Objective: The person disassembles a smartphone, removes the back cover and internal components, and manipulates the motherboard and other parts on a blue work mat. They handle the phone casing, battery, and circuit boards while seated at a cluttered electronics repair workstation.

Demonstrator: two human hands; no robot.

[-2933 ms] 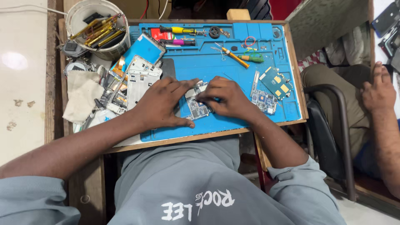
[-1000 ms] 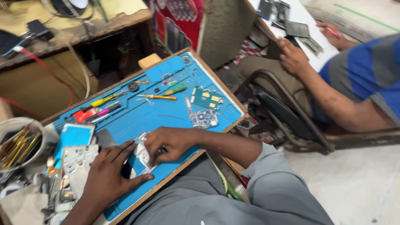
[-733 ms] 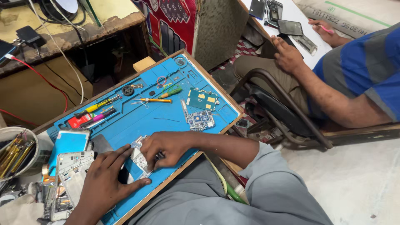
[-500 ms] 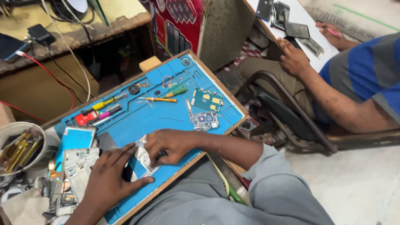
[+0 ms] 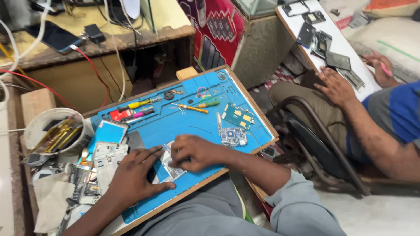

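Both the left hand (image 5: 133,177) and the right hand (image 5: 194,152) are pressed down on a small silvery metal phone frame (image 5: 171,164) lying on the blue rubber work mat (image 5: 183,124).

A bright blue work mat (image 5: 183,124) is framed in pale wood. On it are seen a screwdriver (image 5: 189,107) with an orange-yellow handle, a green-handled one (image 5: 207,104), a yellow-handled one (image 5: 139,104), and a teal circuit board (image 5: 237,116) dotted with yellow patches. A silver-grey phone frame (image 5: 169,162) is shown under the hands. Grey sleeves are worn by the person; blue with a grey band is worn by the co-worker (image 5: 393,118). A red panel (image 5: 216,30) is patterned with dark diamond shapes. A white tub (image 5: 56,131) is filled with yellow tools.
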